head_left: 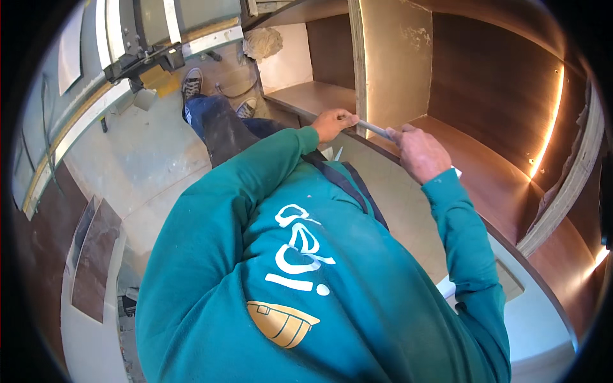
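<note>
Over the front edge of a wooden cabinet, my right hand is closed round one end of a thin grey bar, which looks like a flat file. A small white piece shows just past the heel of this hand; I cannot tell whether it belongs to the bar. My left hand pinches the bar's other end between thumb and fingers. The bar slants across the dark front edge of the cabinet, close to an upright panel.
Strips of warm light glow inside the cabinet's brown compartments. A rough-edged divider stands at the right. To the left are a metal-framed bench and leaning brown panels. A cable lies on the dusty floor near my shoes.
</note>
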